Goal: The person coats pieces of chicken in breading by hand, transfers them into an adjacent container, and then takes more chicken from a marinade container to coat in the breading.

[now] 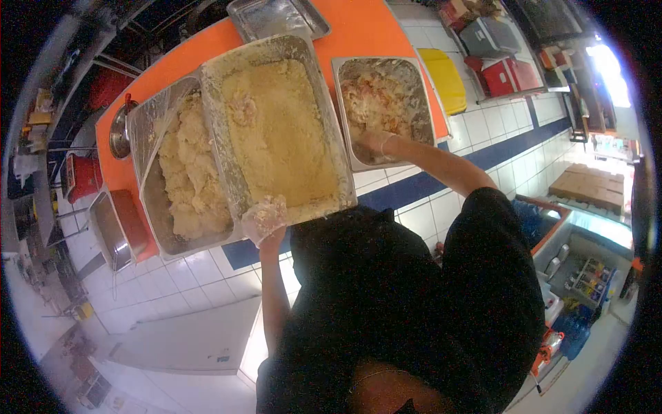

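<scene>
On the orange table [376,27], 3 metal pans sit side by side. In the R pan [425,107] is the wet mix [379,96]: pale, glossy, lumpy pieces w/ pinkish-orange streaks, bunched mostly toward the far/left side, some grey pan floor showing. The R hand [374,141], in a thin clear glove, is down in this pan at its near-left part; fingers are sunk in/hidden, so can't tell if they're grasping anything. Ctr pan [331,124] holds yellowish crumb coating [283,131], fairly flat & powdery, w/ crumbs stuck on the walls; one pinkish lump [243,110] lies on it, far-left, part dusted. The L hand [265,219], gloved & caked w/ crumbs, is at the near-left corner of that pan; fingers look loosely bent, can't tell if they grip the rim. L pan [157,219] has a big heap of pale, clumpy stuff [189,172], partly under clear wrap [155,131]. Metal bowl [121,130] sits just beyond it, near the table edge.
</scene>
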Demonstrator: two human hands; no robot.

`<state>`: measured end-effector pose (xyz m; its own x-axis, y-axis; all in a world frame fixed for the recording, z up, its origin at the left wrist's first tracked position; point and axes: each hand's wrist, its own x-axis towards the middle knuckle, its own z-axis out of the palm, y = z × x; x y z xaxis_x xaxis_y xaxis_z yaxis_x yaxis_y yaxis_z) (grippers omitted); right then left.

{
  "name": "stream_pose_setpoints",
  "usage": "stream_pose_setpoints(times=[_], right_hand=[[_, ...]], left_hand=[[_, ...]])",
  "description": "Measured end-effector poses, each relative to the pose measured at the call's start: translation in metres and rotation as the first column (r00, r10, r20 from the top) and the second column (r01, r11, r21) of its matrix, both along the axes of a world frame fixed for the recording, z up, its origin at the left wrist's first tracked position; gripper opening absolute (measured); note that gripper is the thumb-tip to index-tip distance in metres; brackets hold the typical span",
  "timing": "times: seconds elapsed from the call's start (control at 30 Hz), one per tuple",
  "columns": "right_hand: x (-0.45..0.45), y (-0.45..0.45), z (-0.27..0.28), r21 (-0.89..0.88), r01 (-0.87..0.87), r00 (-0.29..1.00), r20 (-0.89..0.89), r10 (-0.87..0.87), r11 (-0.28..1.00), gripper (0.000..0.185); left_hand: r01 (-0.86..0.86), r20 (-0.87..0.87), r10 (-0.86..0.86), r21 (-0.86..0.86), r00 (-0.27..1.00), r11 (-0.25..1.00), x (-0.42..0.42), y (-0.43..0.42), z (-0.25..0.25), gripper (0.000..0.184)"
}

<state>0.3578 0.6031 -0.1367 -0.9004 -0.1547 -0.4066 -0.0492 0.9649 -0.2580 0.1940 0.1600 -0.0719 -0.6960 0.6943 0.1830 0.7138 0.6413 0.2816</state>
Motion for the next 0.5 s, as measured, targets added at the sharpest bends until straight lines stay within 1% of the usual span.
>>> stream_pose_setpoints(times=[0.03, 0.07, 0.1, 0.13, 0.17, 0.2, 0.23, 0.27, 0.33, 0.37, 0.4, 0.43, 0.47, 0.5], right_hand=[[0.004, 0.018, -0.039, 0.003, -0.003, 1.0, 0.001, 0.003, 1.0, 0.035], [0.009, 0.042, -0.087, -0.186, 0.208, 0.972, 0.147, -0.182, 0.96, 0.035], [0.011, 0.048, -0.085, -0.265, 0.316, 0.937, 0.236, -0.257, 0.911, 0.035], [0.012, 0.054, -0.082, -0.326, 0.428, 0.888, 0.323, -0.326, 0.843, 0.035], [0.011, 0.05, -0.028, -0.348, 0.456, 0.877, 0.334, -0.347, 0.819, 0.034], [0.007, 0.045, 0.008, -0.372, 0.482, 0.865, 0.344, -0.365, 0.793, 0.034], [0.012, 0.054, 0.011, -0.37, 0.481, 0.866, 0.345, -0.363, 0.795, 0.034], [0.009, 0.058, 0.037, -0.339, 0.44, 0.88, 0.347, -0.324, 0.832, 0.032], [-0.008, 0.053, 0.118, -0.186, 0.315, 0.919, 0.306, -0.25, 0.931, 0.028], [-0.016, 0.052, 0.15, -0.1, 0.277, 0.934, 0.263, -0.243, 0.956, 0.026], [-0.023, 0.055, 0.176, -0.02, 0.257, 0.944, 0.22, -0.247, 0.966, 0.024], [-0.019, 0.063, 0.177, 0.045, 0.27, 0.958, 0.094, -0.273, 0.962, 0.024], [-0.014, 0.071, 0.179, 0.108, 0.296, 0.955, -0.033, -0.294, 0.949, 0.024], [-0.01, 0.079, 0.181, 0.225, 0.352, 0.915, -0.286, -0.284, 0.909, 0.023]], left_hand=[[0.001, -0.045, -0.001, 0.009, 0.999, 1.0, 0.0, 0.002, -0.002, 0.022], [0.0, -0.043, 0.001, 0.01, 0.999, 1.0, -0.001, 0.007, 0.009, 0.022], [-0.008, -0.073, 0.006, -0.019, 0.997, 1.0, -0.001, 0.018, 0.033, 0.022], [-0.016, -0.101, 0.011, -0.045, 0.995, 0.999, -0.001, 0.027, 0.052, 0.032], [-0.017, -0.096, 0.012, -0.044, 0.995, 0.999, 0.0, 0.032, 0.062, 0.032], [-0.038, -0.059, 0.031, -0.138, 0.998, 0.99, 0.0, 0.035, 0.071, 0.034], [-0.057, -0.025, 0.053, -0.233, 0.998, 0.971, 0.0, 0.037, 0.076, 0.037], [-0.06, -0.022, 0.056, -0.233, 0.998, 0.971, 0.0, 0.037, 0.078, 0.037], [-0.05, -0.003, 0.051, -0.259, 0.999, 0.965, 0.001, 0.038, 0.079, 0.036], [-0.046, -0.002, 0.047, -0.257, 0.999, 0.965, 0.0, 0.037, 0.076, 0.036], [-0.017, -0.035, 0.01, -0.22, 0.999, 0.975, 0.0, 0.035, 0.072, 0.036], [0.014, -0.07, -0.028, -0.183, 0.997, 0.983, 0.0, 0.035, 0.073, 0.036], [0.02, -0.07, -0.033, -0.184, 0.997, 0.983, 0.0, 0.035, 0.073, 0.036], [0.018, -0.043, -0.024, -0.142, 0.999, 0.99, -0.001, 0.035, 0.073, 0.034]])
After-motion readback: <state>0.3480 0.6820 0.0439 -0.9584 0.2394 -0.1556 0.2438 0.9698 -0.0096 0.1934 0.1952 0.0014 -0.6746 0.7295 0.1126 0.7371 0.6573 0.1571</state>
